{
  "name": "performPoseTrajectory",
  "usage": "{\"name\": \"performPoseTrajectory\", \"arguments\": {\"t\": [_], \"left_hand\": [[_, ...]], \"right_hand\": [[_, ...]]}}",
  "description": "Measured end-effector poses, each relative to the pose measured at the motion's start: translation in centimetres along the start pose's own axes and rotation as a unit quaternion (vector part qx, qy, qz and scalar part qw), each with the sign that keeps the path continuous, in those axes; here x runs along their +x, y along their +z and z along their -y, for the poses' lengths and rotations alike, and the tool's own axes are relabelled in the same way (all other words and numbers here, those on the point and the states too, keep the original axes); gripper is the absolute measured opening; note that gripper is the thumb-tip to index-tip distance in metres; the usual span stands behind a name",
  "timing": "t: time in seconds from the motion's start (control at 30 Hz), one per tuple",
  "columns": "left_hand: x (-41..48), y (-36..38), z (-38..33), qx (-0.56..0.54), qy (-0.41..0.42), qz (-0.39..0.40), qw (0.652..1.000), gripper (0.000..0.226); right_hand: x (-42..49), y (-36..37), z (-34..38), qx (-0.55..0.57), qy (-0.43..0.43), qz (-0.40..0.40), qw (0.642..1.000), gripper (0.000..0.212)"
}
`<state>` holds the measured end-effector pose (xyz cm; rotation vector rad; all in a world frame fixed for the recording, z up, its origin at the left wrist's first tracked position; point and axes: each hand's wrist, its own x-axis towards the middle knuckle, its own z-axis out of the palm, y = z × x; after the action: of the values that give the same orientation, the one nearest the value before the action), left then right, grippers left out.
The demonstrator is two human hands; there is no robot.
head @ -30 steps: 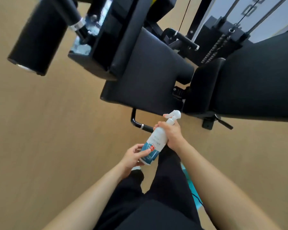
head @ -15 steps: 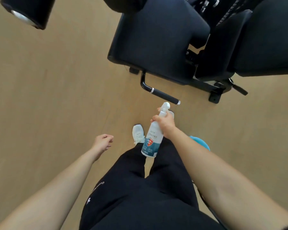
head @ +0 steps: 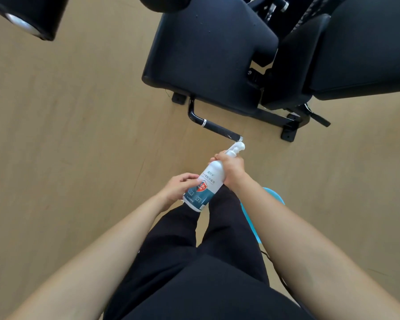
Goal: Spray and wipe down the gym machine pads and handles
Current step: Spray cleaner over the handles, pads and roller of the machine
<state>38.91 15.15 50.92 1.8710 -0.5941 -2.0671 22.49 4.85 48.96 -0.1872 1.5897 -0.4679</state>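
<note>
A white spray bottle with a teal label is held tilted in front of my legs, its nozzle pointing up toward the machine. My right hand grips the bottle's neck just under the spray head. My left hand holds the lower body of the bottle, fingers curled on the label. Just beyond the nozzle is the machine's black side handle with a chrome ring. The black seat pad and the back pad lie farther ahead.
A black roller pad with a metal end cap hangs at the upper left. A blue cloth shows behind my right forearm. Black frame feet sit on the tan floor right of the handle.
My left hand has come back from the side and taken hold of the bottle's lower body. The bottle stays in my right hand near the side handle.
</note>
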Motion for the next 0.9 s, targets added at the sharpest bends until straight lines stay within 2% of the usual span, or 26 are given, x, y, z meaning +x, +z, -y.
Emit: {"name": "performPoseTrajectory", "arguments": {"t": [0.13, 0.23, 0.37, 0.47, 0.53, 0.67, 0.77, 0.9], "left_hand": [[-0.7, 1.0, -0.5, -0.050, 0.001, 0.036, 0.998, 0.032], [-1.0, 1.0, -0.1, -0.086, 0.000, 0.025, 0.996, 0.036], [-1.1, 1.0, 0.3, -0.096, -0.002, 0.013, 0.995, 0.048], [-0.7, 1.2, 0.1, -0.094, 0.006, 0.022, 0.995, 0.036], [-0.6, 1.4, -0.2, -0.092, 0.012, 0.035, 0.995, 0.038], [-1.1, 1.1, -0.1, -0.094, 0.020, 0.034, 0.995, 0.059], [-1.8, 0.1, 0.2, -0.110, 0.026, 0.025, 0.993, 0.060], [-3.5, -1.3, -0.6, -0.131, 0.035, 0.029, 0.990, 0.061]], "right_hand": [[-0.4, 0.0, 0.0, 0.042, 0.034, 0.000, 0.999, 0.021], [-0.5, 0.1, -0.2, 0.087, 0.052, 0.011, 0.995, 0.026], [-0.3, 0.1, -0.5, 0.081, 0.071, 0.003, 0.994, 0.021], [-0.2, -0.5, -0.4, 0.096, 0.064, -0.022, 0.993, 0.022], [-0.2, -1.0, -0.3, 0.113, 0.047, -0.030, 0.992, 0.027], [-0.9, -0.8, 0.0, 0.101, 0.042, -0.002, 0.994, 0.023], [-1.9, 0.6, 0.5, 0.067, 0.051, 0.030, 0.996, 0.016], [-3.6, 2.4, 1.5, 0.075, 0.032, 0.041, 0.996, 0.024]]}}
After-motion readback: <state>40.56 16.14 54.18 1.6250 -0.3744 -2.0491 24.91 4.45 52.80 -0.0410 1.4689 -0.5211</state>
